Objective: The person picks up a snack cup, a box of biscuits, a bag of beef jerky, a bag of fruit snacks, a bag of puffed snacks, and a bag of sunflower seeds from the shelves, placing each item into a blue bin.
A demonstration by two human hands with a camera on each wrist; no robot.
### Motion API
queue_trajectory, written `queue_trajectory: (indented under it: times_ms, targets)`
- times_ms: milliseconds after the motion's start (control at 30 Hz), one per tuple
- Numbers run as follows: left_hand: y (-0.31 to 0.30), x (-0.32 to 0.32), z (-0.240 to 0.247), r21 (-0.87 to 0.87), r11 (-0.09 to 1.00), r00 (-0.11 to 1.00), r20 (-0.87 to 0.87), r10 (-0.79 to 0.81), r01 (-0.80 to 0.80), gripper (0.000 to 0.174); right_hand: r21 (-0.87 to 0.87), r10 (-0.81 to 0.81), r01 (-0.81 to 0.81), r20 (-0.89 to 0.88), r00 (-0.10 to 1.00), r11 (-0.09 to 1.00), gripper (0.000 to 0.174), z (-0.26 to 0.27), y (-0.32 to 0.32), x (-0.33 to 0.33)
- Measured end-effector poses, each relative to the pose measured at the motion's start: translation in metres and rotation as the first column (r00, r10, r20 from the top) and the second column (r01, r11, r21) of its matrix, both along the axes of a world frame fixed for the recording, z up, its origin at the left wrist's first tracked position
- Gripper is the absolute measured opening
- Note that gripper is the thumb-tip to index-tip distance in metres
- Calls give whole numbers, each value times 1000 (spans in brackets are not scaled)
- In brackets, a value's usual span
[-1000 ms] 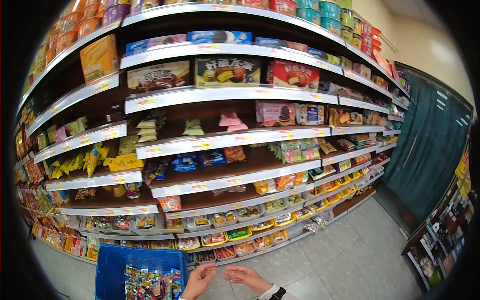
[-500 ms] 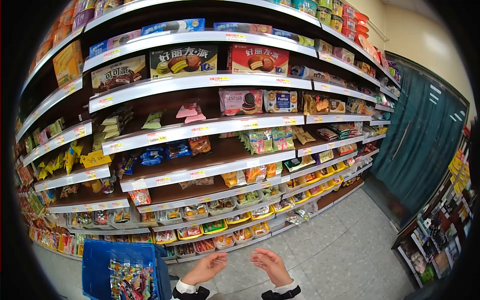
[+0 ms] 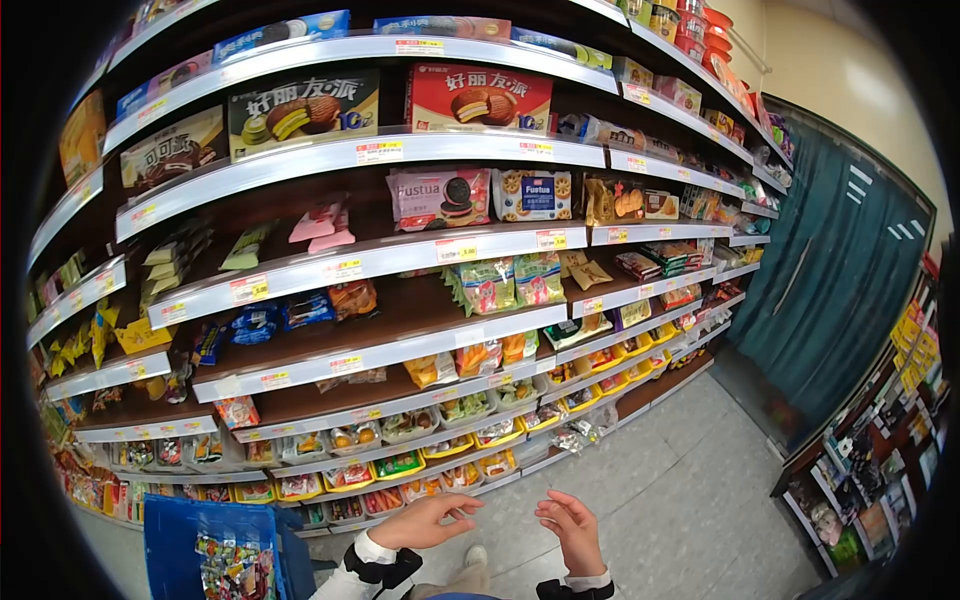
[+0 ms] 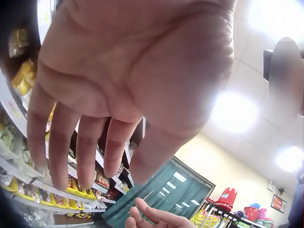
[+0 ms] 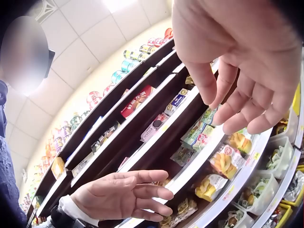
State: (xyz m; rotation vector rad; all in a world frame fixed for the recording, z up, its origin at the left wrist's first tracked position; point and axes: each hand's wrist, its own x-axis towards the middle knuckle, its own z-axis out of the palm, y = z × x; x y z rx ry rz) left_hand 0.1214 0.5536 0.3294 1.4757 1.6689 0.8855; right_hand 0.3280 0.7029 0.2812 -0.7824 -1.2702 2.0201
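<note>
Both hands hover low in front of the snack shelves, palms facing each other with a gap between them. The left hand point(image 3: 428, 520) holds nothing; its palm and relaxed fingers fill much of the left wrist view. Apart from it, the right hand point(image 3: 572, 530) is likewise bare, its fingers loosely bent in the right wrist view. Left of the hands stands a blue bin point(image 3: 175, 510) with several colourful snack packets point(image 3: 235, 568) inside. The closest shelf goods are bagged snacks in yellow trays point(image 3: 445, 447) along the bottom rows.
Long stocked shelves point(image 3: 400, 345) curve across the view, with boxed pies point(image 3: 480, 98) and pink biscuit packs point(image 3: 440, 198) higher up. A teal curtained door point(image 3: 820, 290) is at the right, beside another rack point(image 3: 860, 480). Grey tiled floor point(image 3: 680, 480) lies between.
The view has shifted right and closer to the shelves, so the blue bin slides toward the lower left. Both hands have moved rightward in view and drawn farther apart, still holding nothing.
</note>
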Motion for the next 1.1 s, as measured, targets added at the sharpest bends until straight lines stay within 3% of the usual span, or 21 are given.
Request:
queue_trajectory:
  times_ms: [200,367,467,600,833,900,933,1033,1100]
  targets:
    - [76,-36,18,65,992,986,-132,-99,109,41,111,-50,47,28,998,993,26,15,70,-21]
    - [122,-64,63,101,990,976,-204,-75,97,39,239,-14,5,37,999,971,25,36,123,-50]
    - [138,-80,69,222,969,963,-266,-47,109,39,290,-11,-1,38,999,957,24,47,145,-63]
    - [154,-89,89,152,986,973,-230,-30,66,38,354,12,-18,19,1000,935,22,52,168,-76]
    - [188,-94,116,319,947,983,-182,29,32,35,420,96,-97,22,995,902,22,74,218,-92]
    - [194,-91,132,291,950,972,-167,165,-112,32,413,92,-83,-2,996,907,22,86,236,-102]
    - [199,-89,135,395,907,966,-140,218,-147,31,479,86,-70,-11,996,875,22,92,246,-109]
    - [216,-92,152,475,837,941,-52,335,-272,33,574,87,-70,-3,996,816,24,121,277,-128]
    - [230,-94,163,440,837,925,-35,377,-324,33,757,72,-2,-60,996,654,27,142,297,-144]
